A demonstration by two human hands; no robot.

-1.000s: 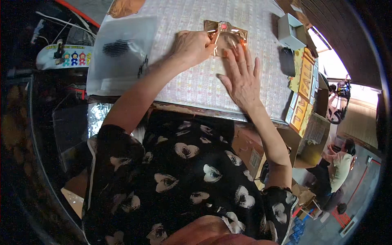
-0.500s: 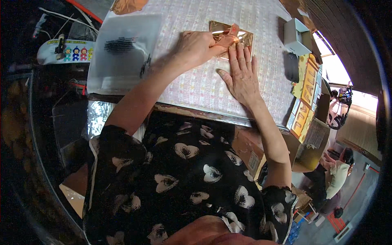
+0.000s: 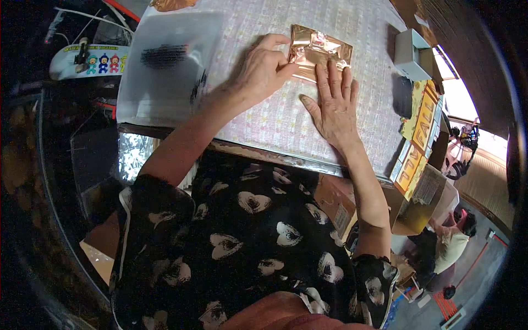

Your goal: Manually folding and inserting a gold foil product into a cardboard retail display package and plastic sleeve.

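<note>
A shiny copper-coloured foil sheet (image 3: 308, 41) lies creased on the patterned white tabletop (image 3: 258, 121), a raised fold running across its middle. My left hand (image 3: 267, 66) is at the sheet's left edge. Its index finger and thumb are apart, with the thumb by the lower left corner and the other fingers curled. Flat on the table, my right hand (image 3: 335, 104) presses its fingertips onto the foil's lower edge, fingers stretched out.
A frosted plastic bag (image 3: 165, 82) lies on the left of the table. To the right are an open white box (image 3: 410, 58), a dark object (image 3: 402, 94) and a yellow printed carton (image 3: 421, 137). Another person (image 3: 451, 242) sits at the far lower right.
My left hand has let go of the loose orange-pink strip of foil and spread its index finger from the thumb. That strip no longer stands out above the sheet. My right hand stays on the foil.
</note>
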